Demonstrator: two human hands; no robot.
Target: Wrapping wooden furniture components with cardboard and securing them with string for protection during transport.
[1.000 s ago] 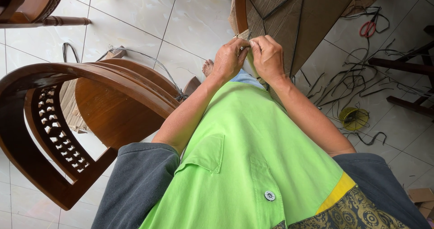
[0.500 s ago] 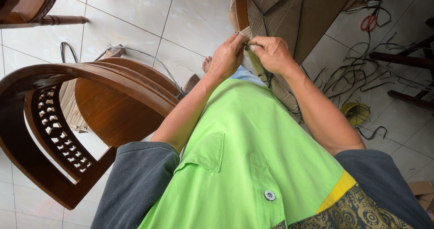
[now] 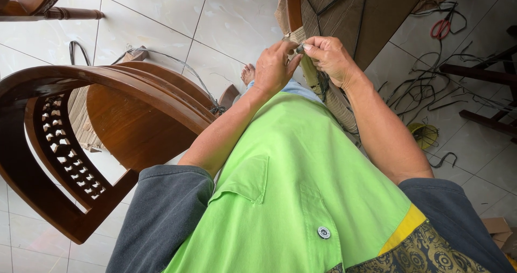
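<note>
From your head camera, your left hand and right hand meet at the far centre, fingertips pinched shut together on a thin strand against the woven panel of a wooden frame. A dark wooden chair stands at left; red scissors and loose cords lie far right on the tiled floor.
</note>
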